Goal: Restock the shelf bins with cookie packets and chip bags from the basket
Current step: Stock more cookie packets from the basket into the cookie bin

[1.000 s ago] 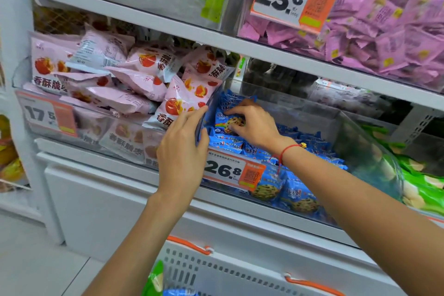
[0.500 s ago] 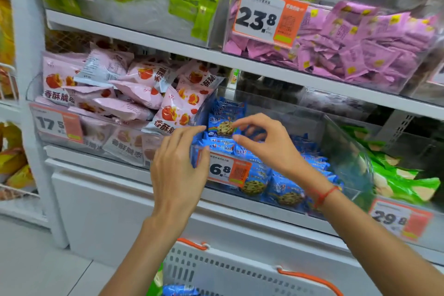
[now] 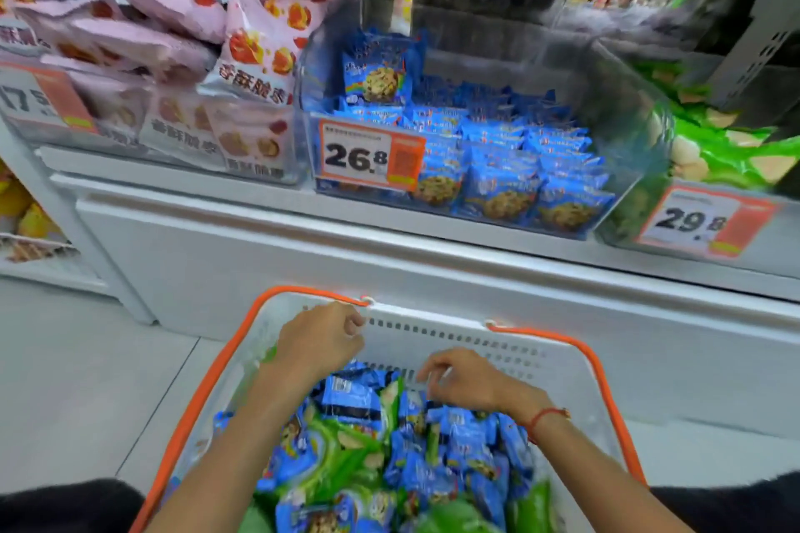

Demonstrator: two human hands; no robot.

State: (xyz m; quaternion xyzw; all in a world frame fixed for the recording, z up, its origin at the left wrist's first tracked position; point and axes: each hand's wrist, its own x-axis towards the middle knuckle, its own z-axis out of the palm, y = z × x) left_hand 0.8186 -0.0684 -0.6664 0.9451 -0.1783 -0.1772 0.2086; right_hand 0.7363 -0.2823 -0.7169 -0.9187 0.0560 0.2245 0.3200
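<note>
both hands over basket (image 3: 433,331), left hand (image 3: 322,340) loosely curled, holding nothing, right hand (image 3: 465,381) fingers bent, reaching for blue cookie packets (image 3: 454,433) mixed with green bags (image 3: 342,452), likely next for cookie bin (image 3: 640,134).

Both forearms reach forward and down, side by side. The left hand (image 3: 322,340) hangs with fingers loosely curled, knuckles up. The right hand (image 3: 465,381), a red string around its wrist, hovers lower, fingers bent downward, holding nothing visible.
</note>
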